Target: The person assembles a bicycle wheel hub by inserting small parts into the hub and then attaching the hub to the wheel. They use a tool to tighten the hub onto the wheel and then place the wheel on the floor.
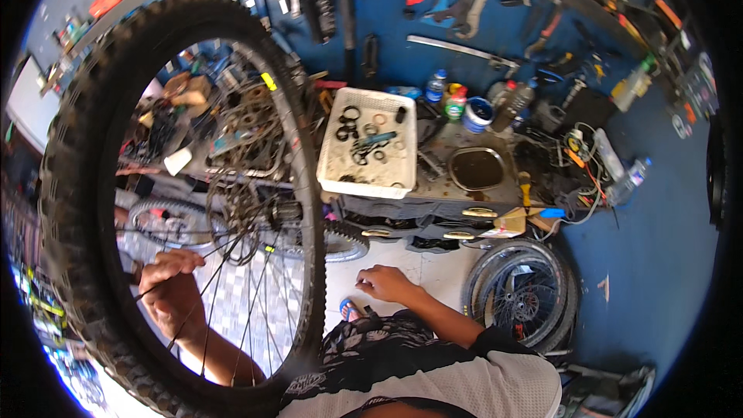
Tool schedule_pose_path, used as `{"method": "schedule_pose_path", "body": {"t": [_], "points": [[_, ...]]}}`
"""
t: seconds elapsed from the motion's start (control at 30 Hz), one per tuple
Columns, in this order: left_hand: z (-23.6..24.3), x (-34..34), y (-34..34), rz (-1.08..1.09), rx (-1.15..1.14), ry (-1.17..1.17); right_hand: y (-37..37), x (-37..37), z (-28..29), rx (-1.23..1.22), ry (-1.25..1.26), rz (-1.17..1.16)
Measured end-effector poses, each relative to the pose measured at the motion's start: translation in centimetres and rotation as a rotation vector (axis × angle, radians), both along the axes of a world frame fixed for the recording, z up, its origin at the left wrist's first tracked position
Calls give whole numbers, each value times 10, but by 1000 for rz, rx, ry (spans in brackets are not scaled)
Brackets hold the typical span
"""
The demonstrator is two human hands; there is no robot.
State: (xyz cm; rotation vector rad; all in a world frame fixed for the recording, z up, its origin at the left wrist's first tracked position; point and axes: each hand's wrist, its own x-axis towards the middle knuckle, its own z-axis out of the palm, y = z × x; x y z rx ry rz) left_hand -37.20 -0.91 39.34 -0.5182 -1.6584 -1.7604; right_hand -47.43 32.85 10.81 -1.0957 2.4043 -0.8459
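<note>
A large bicycle wheel [76, 186] with a knobbly black tyre stands upright at the left, close in front of me. Its hub with the cassette [287, 214] shows near the right side of the rim. My left hand [176, 294] is among the spokes, its fingers curled round them; the exact contact is partly hidden. To the right of the tyre, my right hand [387, 284] hovers over the floor in front of my body. Its fingers are loosely bent and nothing shows in them.
Ahead is a cluttered workbench with a white plastic tray [329, 166] of small rings and parts, a metal pan [477, 169] and several bottles. Tools hang on the blue wall [387, 8]. More bicycle wheels [522, 298] lean at the lower right. Drawers [433, 224] front the bench.
</note>
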Motion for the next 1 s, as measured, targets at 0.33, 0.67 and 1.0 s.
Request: {"method": "schedule_pose_path", "body": {"t": [0.33, 0.67, 1.0], "points": [[7, -2, -4, -101, 47, 49, -22, -2, 1, 37, -88, 29], [23, 23, -21, -57, 29, 83, -115, -10, -19, -315, 37, 15], [31, 101, -15, 60, 31, 50, -143, 30, -1, -399, -32, -265]]}}
